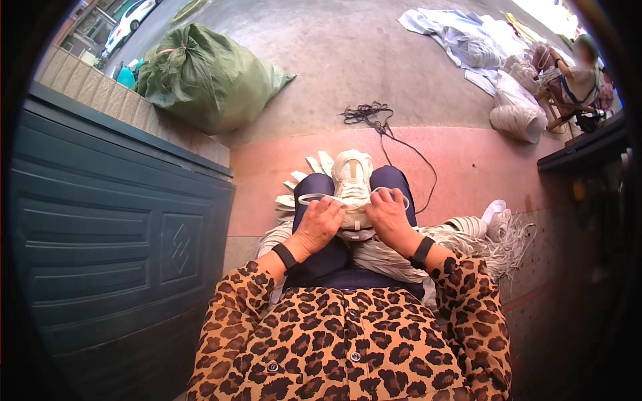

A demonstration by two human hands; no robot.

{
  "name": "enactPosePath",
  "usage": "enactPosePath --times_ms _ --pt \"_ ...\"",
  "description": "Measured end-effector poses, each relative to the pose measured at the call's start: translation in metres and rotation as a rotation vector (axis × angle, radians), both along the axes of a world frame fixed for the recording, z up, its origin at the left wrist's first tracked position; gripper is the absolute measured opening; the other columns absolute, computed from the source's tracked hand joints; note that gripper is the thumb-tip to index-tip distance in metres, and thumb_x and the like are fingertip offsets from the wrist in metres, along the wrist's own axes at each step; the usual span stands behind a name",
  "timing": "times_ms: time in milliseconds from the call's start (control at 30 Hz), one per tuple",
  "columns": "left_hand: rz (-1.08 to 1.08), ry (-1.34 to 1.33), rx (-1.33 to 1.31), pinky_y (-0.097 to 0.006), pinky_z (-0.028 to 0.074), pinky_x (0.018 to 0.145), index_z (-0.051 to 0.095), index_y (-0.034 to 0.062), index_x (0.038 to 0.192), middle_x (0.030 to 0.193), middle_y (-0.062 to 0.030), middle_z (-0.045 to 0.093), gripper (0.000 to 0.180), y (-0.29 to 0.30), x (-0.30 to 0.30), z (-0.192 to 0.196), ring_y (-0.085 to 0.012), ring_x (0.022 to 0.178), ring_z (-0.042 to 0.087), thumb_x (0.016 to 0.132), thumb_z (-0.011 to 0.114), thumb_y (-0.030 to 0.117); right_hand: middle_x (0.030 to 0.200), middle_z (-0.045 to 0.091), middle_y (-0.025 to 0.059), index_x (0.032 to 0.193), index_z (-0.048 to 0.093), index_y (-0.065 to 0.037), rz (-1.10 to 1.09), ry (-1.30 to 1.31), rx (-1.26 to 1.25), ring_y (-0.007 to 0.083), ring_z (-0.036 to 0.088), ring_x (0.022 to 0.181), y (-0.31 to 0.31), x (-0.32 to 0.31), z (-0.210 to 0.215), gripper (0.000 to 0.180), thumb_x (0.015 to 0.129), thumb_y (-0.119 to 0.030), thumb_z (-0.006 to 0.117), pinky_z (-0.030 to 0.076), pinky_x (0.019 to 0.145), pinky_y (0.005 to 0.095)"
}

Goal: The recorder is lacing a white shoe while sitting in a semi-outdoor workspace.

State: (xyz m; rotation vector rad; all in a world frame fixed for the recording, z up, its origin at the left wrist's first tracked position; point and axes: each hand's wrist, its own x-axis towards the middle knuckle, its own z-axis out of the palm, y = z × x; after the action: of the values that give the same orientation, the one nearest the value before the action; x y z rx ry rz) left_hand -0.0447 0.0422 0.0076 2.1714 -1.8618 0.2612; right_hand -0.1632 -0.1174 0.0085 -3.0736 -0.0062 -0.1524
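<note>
1 shoe (pixel 352 175), probably light, sits between the knees (pixel 313 186); left hand (pixel 319 222) and right hand (pixel 389 218), nearly closed, pinch its lace (pixel 352 198), likely soft and limp, best held close to the shoe.

Head-worn view, downward, seemingly close

Pink floor (pixel 475 174) meeting a grey concrete yard (pixel 334 63).
Left, a dark blue panelled door (pixel 87 227) and pale tiled wall (pixel 87 80); upper right, bright daylight.
</note>
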Motion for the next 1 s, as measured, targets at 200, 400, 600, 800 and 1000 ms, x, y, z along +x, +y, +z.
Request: enactPosePath --times_ms 200,400,600,800,1000 --pt "0.432 1.091 -0.226 -0.026 0.042 0.057 0.061 -0.0022 0.078 0.065 -0.0045 0.059 0.013 -0.041 -0.002 0.022 -0.012 0.061 0.053 0.08 0.06 0.011 0.075 0.056 0.0126 0.083 0.055 -0.004 -0.227 -0.366 0.752 0.0286 0.055 0.075 -0.006 0.021 0.01 0.01 0.081 -0.013 0.056 0.041 0.071 0.0343" --pt "0.45 1.248 -0.181 -0.02 0.04 0.055 0.062 -0.0026 0.083 0.069 0.001 0.059 0.015 -0.069 0.017 0.039 -0.003 0.062 0.048 0.083 0.06 0.012 0.077 0.061 0.0168 0.084 0.061 0.0 -0.418 -0.314 1.071 0.0288 0.061 0.072 -0.014 0.043 0.021 0.011 0.08 -0.009 0.058 0.046 0.063 0.0336" --pt "0.451 1.34 -0.206 -0.022 0.044 0.065 0.062 -0.0025 0.089 0.078 -0.0012 0.062 0.017 -0.074 0.037 0.008 -0.0058 0.072 0.053 0.083 0.059 0.013 0.066 0.062 0.0136 0.082 0.063 0.002 -0.58 -0.276 1.199 0.0133 0.059 0.06 -0.029 0.064 -0.009 0.016 0.08 -0.013 0.057 0.045 0.056 0.028" --pt "0.624 0.86 -0.211 -0.034 0.048 0.071 0.06 0.0007 0.098 0.09 -0.017 0.061 0.029 0.047 0.09 -0.071 -0.028 0.079 0.061 0.073 0.061 0.014 0.076 0.063 0.0041 0.089 0.063 0.003 -0.606 -0.376 1.157 0.0083 0.054 0.071 -0.077 0.042 -0.039 0.023 0.083 -0.019 0.06 0.044 0.062 0.0241" --pt "0.959 0.794 0.379 -0.041 0.033 0.097 0.039 0.0006 0.126 0.125 -0.0222 0.042 0.07 0.27 0.029 -0.139 -0.0342 0.117 0.039 0.071 0.071 0.029 0.072 0.061 0.0009 0.086 0.063 0.003 -0.84 0.089 1.03 0.006 0.053 0.067 -0.103 -0.043 -0.027 0.02 0.081 -0.016 0.062 0.043 0.06 0.0206"
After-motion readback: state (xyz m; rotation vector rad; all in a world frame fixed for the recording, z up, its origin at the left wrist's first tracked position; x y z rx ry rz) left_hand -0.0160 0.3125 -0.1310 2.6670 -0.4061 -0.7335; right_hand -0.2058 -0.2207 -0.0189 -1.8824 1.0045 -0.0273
